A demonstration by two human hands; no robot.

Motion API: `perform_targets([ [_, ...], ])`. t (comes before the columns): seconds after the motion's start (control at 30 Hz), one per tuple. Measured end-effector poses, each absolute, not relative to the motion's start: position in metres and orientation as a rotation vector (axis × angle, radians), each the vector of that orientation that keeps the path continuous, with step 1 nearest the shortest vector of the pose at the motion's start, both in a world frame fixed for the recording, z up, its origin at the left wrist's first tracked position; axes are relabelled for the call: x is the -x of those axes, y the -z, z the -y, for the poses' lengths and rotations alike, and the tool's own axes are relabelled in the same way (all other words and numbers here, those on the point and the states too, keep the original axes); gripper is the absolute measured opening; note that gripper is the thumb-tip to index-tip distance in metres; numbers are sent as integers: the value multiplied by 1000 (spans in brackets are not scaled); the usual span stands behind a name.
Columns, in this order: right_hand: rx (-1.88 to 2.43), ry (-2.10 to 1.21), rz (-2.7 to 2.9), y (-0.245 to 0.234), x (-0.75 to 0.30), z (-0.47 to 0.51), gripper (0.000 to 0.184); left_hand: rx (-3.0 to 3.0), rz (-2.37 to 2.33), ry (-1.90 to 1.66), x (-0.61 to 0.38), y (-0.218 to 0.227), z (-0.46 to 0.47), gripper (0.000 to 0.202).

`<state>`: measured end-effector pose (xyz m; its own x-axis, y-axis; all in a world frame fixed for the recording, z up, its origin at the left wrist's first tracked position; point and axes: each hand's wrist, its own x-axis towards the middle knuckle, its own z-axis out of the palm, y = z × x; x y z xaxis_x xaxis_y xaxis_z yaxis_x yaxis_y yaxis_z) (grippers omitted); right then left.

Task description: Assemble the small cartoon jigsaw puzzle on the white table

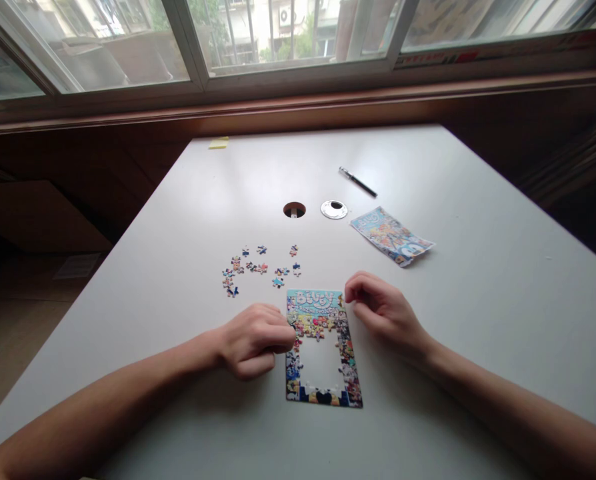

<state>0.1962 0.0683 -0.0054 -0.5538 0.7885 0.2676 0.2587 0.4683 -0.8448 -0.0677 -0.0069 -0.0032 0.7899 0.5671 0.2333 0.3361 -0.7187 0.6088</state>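
Curling into a loose fist, the left hand [255, 340] is pressing its pinched fingertips against the left edge of the small, colourful, half-finished cardboard jigsaw puzzle [351, 373]. I cannot tell whether a piece is sitting between them. The right hand [381, 310], fingers bent downward, is touching the puzzle's top right corner; whether it is gripping anything is unclear. The puzzle is lying flat on the white table [478, 300] between both hands, its middle still unfilled. Small loose puzzle pieces [258, 267] are lying scattered just beyond the left hand. A printed colourful packet [392, 235] is lying beyond the right hand, and a black pen [358, 181] farther out.
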Motion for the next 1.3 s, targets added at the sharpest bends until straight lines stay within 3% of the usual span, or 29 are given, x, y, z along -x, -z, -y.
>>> perform_targets([
  [1.3, 877, -1049, 2062, 7, -197, -68, 22, -2376, -619, -580, 67, 2, 5, 21],
])
